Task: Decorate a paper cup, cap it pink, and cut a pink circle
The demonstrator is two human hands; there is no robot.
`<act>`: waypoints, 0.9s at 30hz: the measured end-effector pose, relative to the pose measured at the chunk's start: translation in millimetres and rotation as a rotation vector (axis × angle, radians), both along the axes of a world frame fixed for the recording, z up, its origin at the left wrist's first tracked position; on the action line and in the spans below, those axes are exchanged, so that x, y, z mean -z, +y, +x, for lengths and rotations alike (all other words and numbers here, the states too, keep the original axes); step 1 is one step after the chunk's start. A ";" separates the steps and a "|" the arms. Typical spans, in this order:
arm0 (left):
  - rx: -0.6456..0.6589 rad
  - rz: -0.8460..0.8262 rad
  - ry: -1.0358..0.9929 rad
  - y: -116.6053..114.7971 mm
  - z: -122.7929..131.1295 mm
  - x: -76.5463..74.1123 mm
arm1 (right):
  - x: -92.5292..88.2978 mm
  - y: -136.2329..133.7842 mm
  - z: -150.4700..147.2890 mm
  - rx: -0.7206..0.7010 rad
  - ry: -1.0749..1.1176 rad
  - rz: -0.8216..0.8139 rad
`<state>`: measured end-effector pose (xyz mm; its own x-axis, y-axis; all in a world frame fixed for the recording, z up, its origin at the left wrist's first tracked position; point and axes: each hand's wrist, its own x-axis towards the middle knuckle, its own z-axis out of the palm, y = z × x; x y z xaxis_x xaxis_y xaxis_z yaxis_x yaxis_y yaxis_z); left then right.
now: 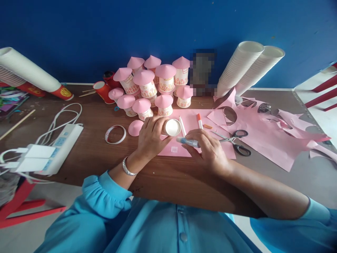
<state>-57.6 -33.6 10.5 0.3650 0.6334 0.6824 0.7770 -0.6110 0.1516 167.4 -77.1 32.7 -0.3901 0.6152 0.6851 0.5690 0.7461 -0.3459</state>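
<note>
My left hand (152, 136) is closed around a small white paper cup (173, 127), whose round end faces up toward me. Pinched in my right hand (209, 149) is a clear glue stick (190, 142), its pale tip pointing left, just short of the cup. Both hands are above a pink paper sheet (168, 151). On that sheet rest a white pencil-like stick (182, 125), an orange-and-white marker (199, 121) and a small clear square (174, 149). Beside my left hand lies a pink paper cone (135, 128). Scissors (233, 138) with black handles lie right of my right hand.
Several decorated cups with pink cone roofs (143, 82) stand at the back. Tall white cup stacks (240, 66) lean at the right, near pink paper scraps (276, 140). A tape roll (115, 134) and a power strip (63, 147) with cables lie left. A blue wall (168, 28) rises behind.
</note>
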 end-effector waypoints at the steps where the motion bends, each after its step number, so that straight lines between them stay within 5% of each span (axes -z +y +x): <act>1: 0.001 -0.007 -0.003 -0.3 -0.2 0.0 | -0.4 -0.6 -0.3 -0.012 0.011 0.001; 21: 0.051 -0.039 -0.058 -1.2 2.3 -0.7 | -6.3 12.1 9.9 0.095 0.049 -0.005; 27: 0.031 -0.022 -0.047 -0.4 1.3 0.2 | -2.3 -1.4 2.2 -0.045 0.043 -0.057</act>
